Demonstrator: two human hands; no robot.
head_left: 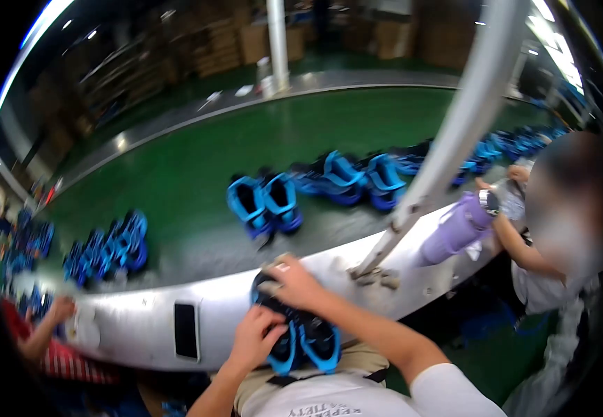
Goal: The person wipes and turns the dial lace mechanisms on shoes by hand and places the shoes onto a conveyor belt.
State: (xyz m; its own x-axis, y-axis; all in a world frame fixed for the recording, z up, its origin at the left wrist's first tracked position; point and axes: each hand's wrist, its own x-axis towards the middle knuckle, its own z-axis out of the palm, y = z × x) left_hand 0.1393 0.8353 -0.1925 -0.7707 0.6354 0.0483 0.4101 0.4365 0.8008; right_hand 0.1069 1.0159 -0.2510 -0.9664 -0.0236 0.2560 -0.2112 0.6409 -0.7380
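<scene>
A pair of black and blue shoes (320, 342) lies at the front edge of the metal ledge, close against my body, with the blue-rimmed openings toward me. My left hand (258, 333) is at the left side of the pair, its fingers bent over the shoe; whether they grip it is unclear. Across the far, toe end of the shoes lies my right hand (292, 281), fingers bent and blurred. What the fingertips hold, if anything, cannot be made out.
Beyond the metal ledge (239, 306), a green surface (176, 174) bears rows of blue shoes (263, 201). A phone (186, 331) lies left. A white post (447, 146) and purple bottle (454, 229) stand right. People sit at both sides (539, 257).
</scene>
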